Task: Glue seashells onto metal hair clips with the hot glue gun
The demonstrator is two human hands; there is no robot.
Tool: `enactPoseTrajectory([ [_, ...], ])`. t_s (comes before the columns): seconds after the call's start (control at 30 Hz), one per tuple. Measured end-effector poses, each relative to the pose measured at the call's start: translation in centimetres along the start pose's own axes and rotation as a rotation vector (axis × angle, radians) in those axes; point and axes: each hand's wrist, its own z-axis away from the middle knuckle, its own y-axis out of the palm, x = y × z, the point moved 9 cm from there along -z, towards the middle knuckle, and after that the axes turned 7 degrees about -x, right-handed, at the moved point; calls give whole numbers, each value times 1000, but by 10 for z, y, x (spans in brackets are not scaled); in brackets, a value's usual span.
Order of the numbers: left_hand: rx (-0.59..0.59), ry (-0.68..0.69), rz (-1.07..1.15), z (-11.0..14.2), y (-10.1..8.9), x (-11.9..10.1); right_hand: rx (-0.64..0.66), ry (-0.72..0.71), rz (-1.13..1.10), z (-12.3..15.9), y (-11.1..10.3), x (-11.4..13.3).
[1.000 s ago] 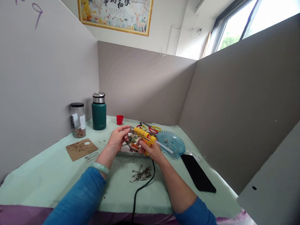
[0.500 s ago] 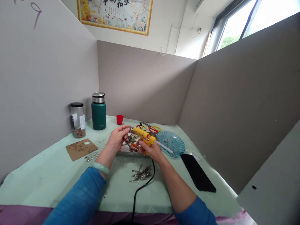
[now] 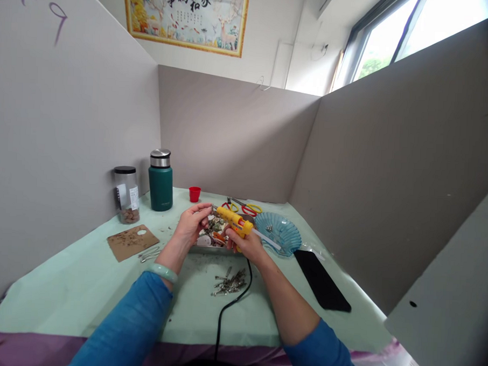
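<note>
My right hand (image 3: 247,244) grips a yellow hot glue gun (image 3: 235,221), its nozzle pointing left and a white glue stick poking out behind. My left hand (image 3: 192,224) is closed in a pinch on a small piece right at the nozzle tip; the piece is too small to name. Both hands hover over a metal tray (image 3: 209,248) filled with small shells and bits. The gun's black cord (image 3: 228,304) runs down toward me across the table.
A pile of metal clips (image 3: 229,284) lies in front of the tray. Right of it are a blue shell-shaped dish (image 3: 278,234) and a black phone (image 3: 323,281). Scissors (image 3: 245,207), a red cup (image 3: 194,194), a green flask (image 3: 160,180), a jar (image 3: 126,194) and a cardboard piece (image 3: 132,242) lie around.
</note>
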Motion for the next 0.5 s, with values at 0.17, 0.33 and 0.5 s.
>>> enactPoseTrajectory([
  [0.17,2,5,5,0,0,0,2,-10,5,0,0,2],
  [0.33,-6,1,1,2,0,-1,2,-7,10,1,1,4],
  [0.5,-4,3,3,1,1,-1,1,6,33,1,1,4],
])
